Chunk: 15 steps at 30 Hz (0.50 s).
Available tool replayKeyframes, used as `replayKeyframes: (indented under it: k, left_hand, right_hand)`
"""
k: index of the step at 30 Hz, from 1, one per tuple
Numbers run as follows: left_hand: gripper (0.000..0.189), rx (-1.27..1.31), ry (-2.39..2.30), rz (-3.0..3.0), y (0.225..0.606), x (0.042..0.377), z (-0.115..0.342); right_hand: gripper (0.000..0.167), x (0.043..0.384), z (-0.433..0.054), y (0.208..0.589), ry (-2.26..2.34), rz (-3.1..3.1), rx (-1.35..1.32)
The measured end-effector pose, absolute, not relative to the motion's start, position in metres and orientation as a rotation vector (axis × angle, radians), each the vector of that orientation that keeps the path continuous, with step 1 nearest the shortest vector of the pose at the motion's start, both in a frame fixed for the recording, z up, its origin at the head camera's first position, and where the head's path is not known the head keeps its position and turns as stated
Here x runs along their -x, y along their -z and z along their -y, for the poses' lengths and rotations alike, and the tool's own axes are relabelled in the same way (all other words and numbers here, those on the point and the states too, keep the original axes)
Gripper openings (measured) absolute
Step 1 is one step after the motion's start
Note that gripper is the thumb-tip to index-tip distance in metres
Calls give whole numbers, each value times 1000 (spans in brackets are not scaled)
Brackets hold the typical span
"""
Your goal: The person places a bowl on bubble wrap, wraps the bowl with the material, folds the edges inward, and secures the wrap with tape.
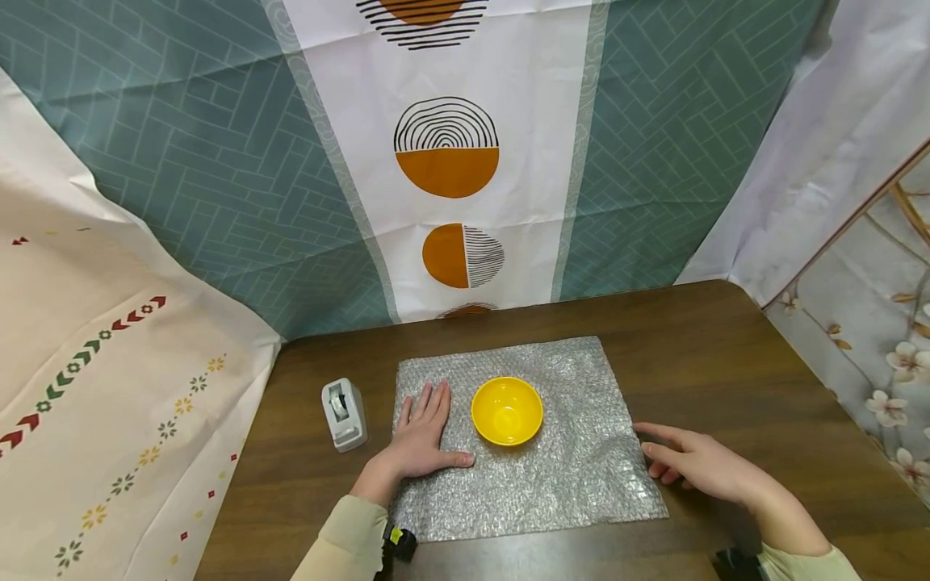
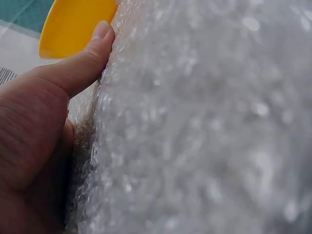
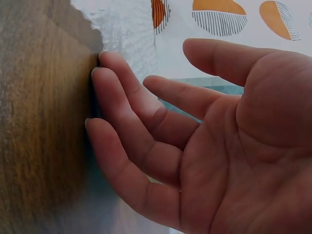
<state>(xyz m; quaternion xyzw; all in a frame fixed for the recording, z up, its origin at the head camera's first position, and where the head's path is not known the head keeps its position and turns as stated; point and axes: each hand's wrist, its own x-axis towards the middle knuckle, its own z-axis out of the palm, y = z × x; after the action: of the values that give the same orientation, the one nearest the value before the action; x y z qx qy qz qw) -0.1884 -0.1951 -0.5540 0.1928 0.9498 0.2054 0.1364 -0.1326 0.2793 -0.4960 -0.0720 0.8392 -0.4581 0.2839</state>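
Bubble-wrap sheet (image 1: pixel 581 480), one: clear, silvery in the light, laid flat on the brown wood-grain table (image 1: pixel 276 500), right edge slightly uneven. Likely very light, limp and springy, its bubbles apt to pop under a hard pinch; best taken by a corner or free edge.

Bowl, one: yellow, glossy, round (image 1: pixel 507 411), upright near the middle of the sheet, its inside bare. Probably light, stiff plastic, though ceramic cannot be ruled out; the smooth wall may be slippery. Hold by the rim or with both sides cupped.

Tape dispenser, one: white, desktop type (image 1: pixel 345 414), on the table left of the sheet, apart from it. Probably the heaviest piece; grasp round the body, away from any cutting edge.

Left hand (image 1: pixel 421 444): spread flat on the sheet's left part, thumb pointing toward the bowl, grasping nothing.

Right hand (image 1: pixel 697 468): relaxed, fingers loosely bent, holding nothing, at the sheet's right edge; contact with that edge cannot be told.

Markings: no brand, label or writing legible on any piece.
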Motion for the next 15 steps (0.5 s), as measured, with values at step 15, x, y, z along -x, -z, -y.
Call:
replayKeyframes:
  k: [15]
  left_hand:
    - [138,-555,-573,-2751,553,190,195]
  right_hand:
    - [69,130,-282,504,1409,-2076,155]
